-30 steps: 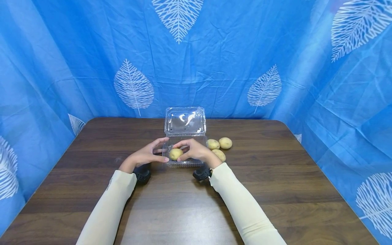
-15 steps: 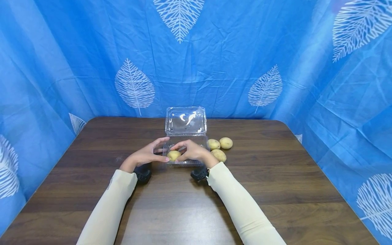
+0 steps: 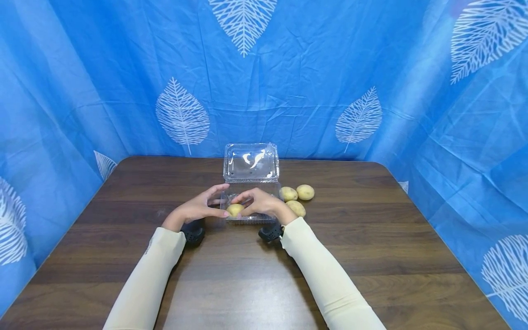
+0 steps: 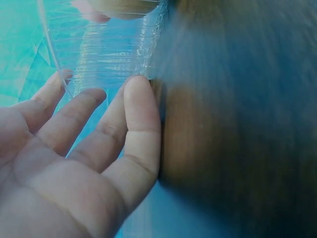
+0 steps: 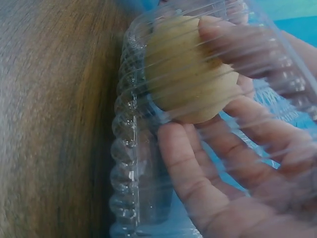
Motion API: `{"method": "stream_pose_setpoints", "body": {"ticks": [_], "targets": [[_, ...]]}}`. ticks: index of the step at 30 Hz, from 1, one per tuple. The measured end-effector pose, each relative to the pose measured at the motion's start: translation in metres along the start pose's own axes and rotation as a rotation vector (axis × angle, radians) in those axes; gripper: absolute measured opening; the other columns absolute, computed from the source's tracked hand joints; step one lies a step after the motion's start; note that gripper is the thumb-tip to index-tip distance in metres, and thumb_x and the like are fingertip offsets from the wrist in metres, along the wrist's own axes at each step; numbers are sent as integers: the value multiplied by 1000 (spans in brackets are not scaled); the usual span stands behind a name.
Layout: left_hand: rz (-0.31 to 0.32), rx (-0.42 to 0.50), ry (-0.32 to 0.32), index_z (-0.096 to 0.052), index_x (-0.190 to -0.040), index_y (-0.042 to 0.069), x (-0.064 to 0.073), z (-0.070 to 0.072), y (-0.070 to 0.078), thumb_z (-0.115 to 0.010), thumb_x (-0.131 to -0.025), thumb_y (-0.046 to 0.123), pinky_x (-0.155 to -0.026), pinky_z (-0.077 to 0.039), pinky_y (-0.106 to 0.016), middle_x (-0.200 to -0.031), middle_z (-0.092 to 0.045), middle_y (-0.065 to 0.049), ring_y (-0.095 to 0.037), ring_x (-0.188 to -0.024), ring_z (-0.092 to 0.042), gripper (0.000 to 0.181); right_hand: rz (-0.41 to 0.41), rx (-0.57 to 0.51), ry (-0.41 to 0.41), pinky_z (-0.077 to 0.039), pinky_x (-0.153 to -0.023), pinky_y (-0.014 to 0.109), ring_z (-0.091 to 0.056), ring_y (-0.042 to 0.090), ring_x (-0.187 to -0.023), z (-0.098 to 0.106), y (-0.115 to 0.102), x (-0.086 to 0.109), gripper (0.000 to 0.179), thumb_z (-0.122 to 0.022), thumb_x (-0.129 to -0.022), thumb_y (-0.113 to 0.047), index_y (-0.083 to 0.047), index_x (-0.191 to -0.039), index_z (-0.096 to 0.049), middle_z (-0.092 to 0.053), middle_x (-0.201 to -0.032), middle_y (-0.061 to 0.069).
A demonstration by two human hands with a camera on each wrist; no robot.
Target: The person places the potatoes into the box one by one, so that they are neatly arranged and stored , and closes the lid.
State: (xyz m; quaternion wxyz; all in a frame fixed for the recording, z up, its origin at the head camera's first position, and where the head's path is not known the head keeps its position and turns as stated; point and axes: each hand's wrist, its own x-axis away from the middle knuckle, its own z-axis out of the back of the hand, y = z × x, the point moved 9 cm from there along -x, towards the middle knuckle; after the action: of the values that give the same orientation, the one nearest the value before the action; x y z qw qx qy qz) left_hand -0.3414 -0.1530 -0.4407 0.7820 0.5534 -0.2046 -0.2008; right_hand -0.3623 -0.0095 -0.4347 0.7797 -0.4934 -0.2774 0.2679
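Note:
A clear plastic clamshell container [image 3: 255,220] rests on the table with its lid [image 3: 251,162] raised at the back. My right hand [image 3: 261,202] reaches into the base and holds a yellow potato [image 3: 235,210] between thumb and fingers, low at the left end. Through the ribbed clear wall in the right wrist view, the same potato [image 5: 183,69] shows with fingertips on it. My left hand [image 3: 199,207] stands at the container's left end, thumb toward the front and fingers spread behind. In the left wrist view, its fingertips touch the ribbed wall [image 4: 104,54].
Three loose potatoes [image 3: 305,192] lie on the table just right of the container. Brown wood-grain table [image 3: 231,284] extends around it. A blue curtain [image 3: 272,91] with white leaf prints hangs behind the table and along both sides.
My right hand has lowered the potato slightly, down and left toward the container's left end. My left hand, the container and the loose potatoes keep their places.

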Motion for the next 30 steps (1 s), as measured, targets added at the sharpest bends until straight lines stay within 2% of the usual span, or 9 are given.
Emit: {"method": "stream_pose_setpoints", "body": {"ticks": [15,21,30], "targets": [[9,8,2,-14,-171,0,-2,1,-1,-82,-96,20,-119,-35,-72,-176,-10,-32,-59,-156,-24,103,10,-50,-7,-59,-96,30,-69,20,-113,1,-1,-2,46,-77,-90,7,12,-135,-67,-72,-136,21],[11,1,2,-14,-171,0,-1,2,0,-81,-96,20,-119,-35,-72,-176,-9,-32,-60,-156,-23,102,15,-52,-17,-59,-98,33,-69,25,-118,0,0,-3,48,-76,-92,7,13,-137,-65,-70,-139,23],[25,8,4,-15,-171,1,-1,0,-1,-81,-96,20,-120,-35,-71,-175,-11,-33,-58,-157,-25,102,39,-69,37,-58,-104,37,-69,36,-124,6,-4,2,48,-76,-91,9,14,-137,-64,-67,-142,27]]}}
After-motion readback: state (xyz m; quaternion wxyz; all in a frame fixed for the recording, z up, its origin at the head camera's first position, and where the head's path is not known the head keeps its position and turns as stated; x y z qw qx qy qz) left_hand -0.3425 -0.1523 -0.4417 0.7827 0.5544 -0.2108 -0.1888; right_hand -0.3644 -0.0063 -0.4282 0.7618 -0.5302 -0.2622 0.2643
